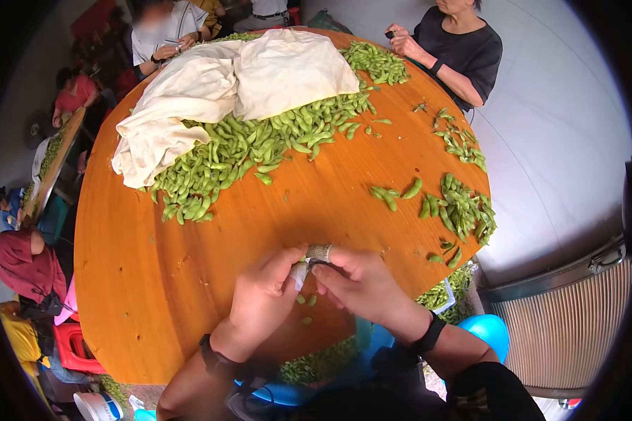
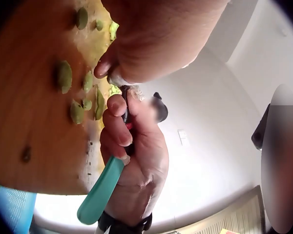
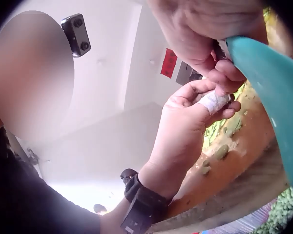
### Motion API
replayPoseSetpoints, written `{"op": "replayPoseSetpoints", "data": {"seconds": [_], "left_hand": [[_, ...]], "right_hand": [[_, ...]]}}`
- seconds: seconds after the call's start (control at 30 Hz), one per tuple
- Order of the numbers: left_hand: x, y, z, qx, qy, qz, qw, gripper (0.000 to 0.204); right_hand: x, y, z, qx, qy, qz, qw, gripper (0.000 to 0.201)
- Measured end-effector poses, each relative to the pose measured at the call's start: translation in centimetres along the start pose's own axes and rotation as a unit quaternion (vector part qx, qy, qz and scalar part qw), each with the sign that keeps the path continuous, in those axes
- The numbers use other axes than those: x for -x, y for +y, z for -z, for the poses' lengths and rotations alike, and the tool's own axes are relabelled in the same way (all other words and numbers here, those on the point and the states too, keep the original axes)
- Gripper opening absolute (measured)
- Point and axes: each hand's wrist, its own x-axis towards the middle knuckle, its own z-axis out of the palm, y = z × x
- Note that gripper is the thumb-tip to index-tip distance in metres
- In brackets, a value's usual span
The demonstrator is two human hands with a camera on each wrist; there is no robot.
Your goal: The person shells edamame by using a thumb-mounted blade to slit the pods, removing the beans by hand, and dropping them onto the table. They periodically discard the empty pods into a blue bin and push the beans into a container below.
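Observation:
Over the near edge of a round wooden table (image 1: pixel 260 210), my two hands meet at their fingertips. My right hand (image 1: pixel 372 284) grips a tool with a teal handle (image 2: pixel 101 192); its working end is hidden among my fingers. White wrapping (image 3: pixel 216 101) covers the thumb of my left hand (image 1: pixel 260 298), whose fingers bend toward the right fingertips. I cannot tell whether the left fingers pinch a pod. A striped, tape-like band (image 1: pixel 319 252) wraps a right finger. Several loose shelled beans (image 2: pixel 64 77) lie on the tabletop beside the hands.
A large heap of green edamame pods (image 1: pixel 239 147), partly under cream cloth (image 1: pixel 295 70), fills the far side. A smaller pod pile (image 1: pixel 460 207) lies right. Below the near edge sits a blue basin (image 1: pixel 284 394) holding green beans. A person (image 1: pixel 463 52) in black sits across the table.

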Motion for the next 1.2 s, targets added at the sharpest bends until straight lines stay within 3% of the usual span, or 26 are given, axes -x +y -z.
{"op": "replayPoseSetpoints", "data": {"seconds": [0.13,0.2,0.33,0.4,0.43,0.57,0.67,0.73,0.83,0.97,1.03,1.07,1.13,1.2], "left_hand": [[0.3,-0.3,-0.3,0.022,-0.002,0.026,0.999,0.026],[0.3,-0.3,-0.2,0.073,-0.034,0.083,0.993,0.023],[-0.1,-1.1,0.3,0.138,-0.057,0.110,0.983,0.020],[-0.9,-0.9,1.0,0.350,-0.083,0.205,0.910,0.022],[-1.2,-0.8,1.2,0.375,-0.087,0.248,0.889,0.021],[-1.2,-0.6,1.3,0.378,-0.079,0.262,0.884,0.017],[-0.8,-0.2,1.3,0.311,-0.076,0.276,0.906,0.014],[-0.5,-0.4,0.9,0.238,-0.076,0.235,0.939,0.020],[-0.3,-0.9,0.4,0.118,-0.065,0.184,0.974,0.019],[-0.1,0.5,1.0,0.087,-0.051,0.149,0.984,0.018],[0.4,1.6,2.1,-0.084,-0.098,0.090,0.987,0.015],[0.6,2.3,2.7,-0.090,-0.094,0.092,0.987,0.015],[0.7,3.6,3.9,-0.157,-0.150,0.053,0.975,0.011],[-0.1,3.4,5.1,-0.176,-0.126,0.054,0.975,0.009]], "right_hand": [[-0.2,0.1,-0.1,0.015,0.008,-0.007,1.000,0.018],[-0.5,0.5,0.1,-0.025,0.006,-0.039,0.999,0.017],[-0.6,0.7,0.6,-0.090,-0.015,-0.085,0.992,0.015],[-0.8,0.4,1.0,-0.119,-0.033,-0.108,0.986,0.014],[-0.8,0.4,1.0,-0.130,-0.039,-0.110,0.985,0.014],[-0.2,-0.2,0.0,-0.053,-0.016,-0.058,0.997,0.013],[0.3,-0.2,-0.3,0.009,0.006,-0.007,1.000,0.013],[0.5,0.1,-0.3,0.064,0.004,0.018,0.998,0.013],[0.9,0.0,-0.4,-0.009,0.011,0.001,1.000,0.013],[1.5,0.0,0.2,0.005,0.003,-0.004,1.000,0.013],[2.0,0.4,1.3,0.144,-0.008,0.054,0.988,0.013],[2.3,0.7,1.8,0.141,-0.013,0.059,0.988,0.013],[2.8,1.3,2.8,0.239,-0.044,0.153,0.958,0.014],[3.2,0.4,3.2,0.239,-0.062,0.168,0.954,0.015]]}}
